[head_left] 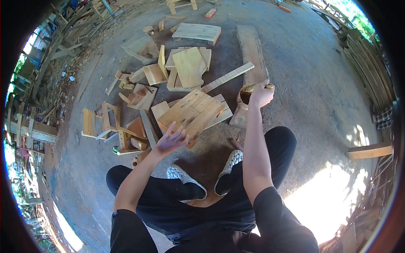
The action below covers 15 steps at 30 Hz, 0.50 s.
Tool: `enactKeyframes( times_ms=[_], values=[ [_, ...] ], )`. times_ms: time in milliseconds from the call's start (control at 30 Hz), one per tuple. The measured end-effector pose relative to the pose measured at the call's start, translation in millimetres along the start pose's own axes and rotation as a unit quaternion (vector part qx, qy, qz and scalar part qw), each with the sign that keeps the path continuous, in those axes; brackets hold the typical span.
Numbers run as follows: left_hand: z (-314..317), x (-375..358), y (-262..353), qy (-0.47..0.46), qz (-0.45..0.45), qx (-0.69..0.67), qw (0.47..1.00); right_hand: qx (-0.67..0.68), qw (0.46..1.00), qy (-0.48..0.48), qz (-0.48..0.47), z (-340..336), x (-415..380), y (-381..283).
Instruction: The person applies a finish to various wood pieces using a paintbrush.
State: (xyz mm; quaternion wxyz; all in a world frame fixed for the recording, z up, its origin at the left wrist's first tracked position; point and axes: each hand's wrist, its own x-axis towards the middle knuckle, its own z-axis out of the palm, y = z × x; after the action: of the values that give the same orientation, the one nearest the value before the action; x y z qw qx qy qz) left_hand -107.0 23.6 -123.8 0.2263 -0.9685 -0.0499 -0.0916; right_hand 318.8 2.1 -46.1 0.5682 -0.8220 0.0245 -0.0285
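My left hand (171, 138) has its fingers spread at the near left edge of a slatted wooden panel (192, 110), which lies tilted on other wooden pieces. In my right hand (263, 93) is a yellow-stained paintbrush (249, 87), held over a round container (244, 98) with dark contents. That container stands on a long plank (252, 55) on the floor, right of the panel. A narrow wooden strip (228, 77) slants from behind the panel toward the plank.
Ahead are a pale cut board (189, 66) and a low wooden bench (196, 32). Small wooden frames (101, 121) and offcuts lie to the left. My shoes (185, 179) are just below the panel. Stacked planks (369, 69) line the right side.
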Motion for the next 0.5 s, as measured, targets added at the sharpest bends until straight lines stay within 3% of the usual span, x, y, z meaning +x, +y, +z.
enactKeyframes(
  times_ms=[233, 300, 500],
  values=[
    [18.5, -22.6, 21.8, -0.051, 0.084, 0.06, 0.993, -0.063, 0.998, 0.003, -0.022, 8.9, 6.5, 32.2],
    [14.3, -22.3, 20.7, -0.067, 0.091, 0.077, 0.991, -0.133, 0.988, -0.07, -0.047, 16.2, 8.1, 45.6],
    [16.3, -19.6, 26.2, -0.035, 0.076, 0.056, 0.995, -0.13, 0.962, -0.225, -0.084, 32.3, -0.6, 88.4]
  ],
)
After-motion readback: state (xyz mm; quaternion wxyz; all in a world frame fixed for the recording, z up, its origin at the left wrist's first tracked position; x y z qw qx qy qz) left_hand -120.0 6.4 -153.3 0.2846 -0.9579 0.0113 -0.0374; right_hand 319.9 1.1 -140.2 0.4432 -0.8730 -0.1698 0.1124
